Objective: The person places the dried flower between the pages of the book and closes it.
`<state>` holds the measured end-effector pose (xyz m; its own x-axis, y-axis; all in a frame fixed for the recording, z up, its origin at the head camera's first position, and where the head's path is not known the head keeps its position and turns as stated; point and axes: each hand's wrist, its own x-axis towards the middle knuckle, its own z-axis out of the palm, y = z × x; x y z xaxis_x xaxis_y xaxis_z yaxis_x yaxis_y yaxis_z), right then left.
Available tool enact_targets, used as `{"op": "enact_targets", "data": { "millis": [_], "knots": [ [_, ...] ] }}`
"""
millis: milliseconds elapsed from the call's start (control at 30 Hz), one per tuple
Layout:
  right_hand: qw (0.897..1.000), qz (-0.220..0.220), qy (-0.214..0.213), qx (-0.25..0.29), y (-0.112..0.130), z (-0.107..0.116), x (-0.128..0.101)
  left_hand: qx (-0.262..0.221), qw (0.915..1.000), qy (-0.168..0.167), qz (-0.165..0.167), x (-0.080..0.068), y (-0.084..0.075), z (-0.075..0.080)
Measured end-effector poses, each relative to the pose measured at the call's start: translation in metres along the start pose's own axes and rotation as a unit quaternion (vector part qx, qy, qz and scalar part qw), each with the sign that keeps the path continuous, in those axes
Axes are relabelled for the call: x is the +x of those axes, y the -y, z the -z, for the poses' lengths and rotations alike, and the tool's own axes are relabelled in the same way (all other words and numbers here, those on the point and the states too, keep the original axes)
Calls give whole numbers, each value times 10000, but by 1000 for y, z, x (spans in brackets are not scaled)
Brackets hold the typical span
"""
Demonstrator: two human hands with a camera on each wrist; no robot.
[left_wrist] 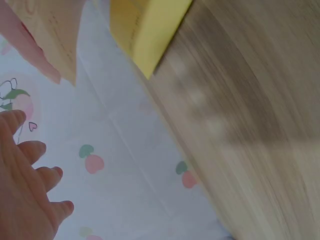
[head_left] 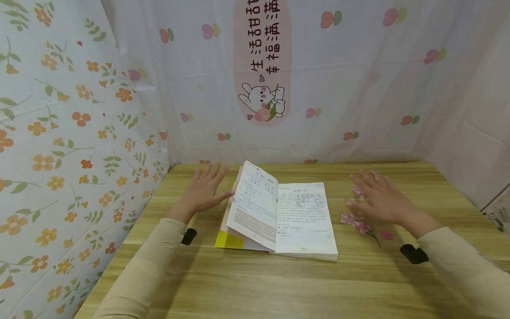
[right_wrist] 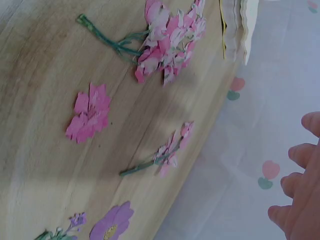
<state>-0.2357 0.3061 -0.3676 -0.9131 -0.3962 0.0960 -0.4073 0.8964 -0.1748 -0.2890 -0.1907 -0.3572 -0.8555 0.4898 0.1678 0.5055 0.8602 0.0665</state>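
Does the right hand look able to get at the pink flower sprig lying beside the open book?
Probably yes. The right hand hovers open just above the pink flower sprig, which lies loose on the table right of the open book, with nothing between them.

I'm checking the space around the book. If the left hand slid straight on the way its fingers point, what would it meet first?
Probably nothing on the table: the left hand points away from the person, beside the open book, toward the fruit-print backdrop at the table's far edge.
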Motion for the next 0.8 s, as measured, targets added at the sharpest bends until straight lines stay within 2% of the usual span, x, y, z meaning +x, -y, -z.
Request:
{"op": "enact_targets", "data": {
  "millis": [300,467,667,800],
  "knots": [
    [9999,-75,-114,-28,-12,8,-10,-308,9980,-25,-558,-1,-18,8],
    [9994,-256,-232,71,-23,12,-19,-391,9950,38,-914,-1,-24,4],
    [9970,-408,-653,-16,-45,13,-34,-391,9940,190,-1007,-5,-28,-2],
    [9950,-692,-713,122,-60,13,-44,-548,9933,327,-966,-8,-28,-7]
  ]
}}
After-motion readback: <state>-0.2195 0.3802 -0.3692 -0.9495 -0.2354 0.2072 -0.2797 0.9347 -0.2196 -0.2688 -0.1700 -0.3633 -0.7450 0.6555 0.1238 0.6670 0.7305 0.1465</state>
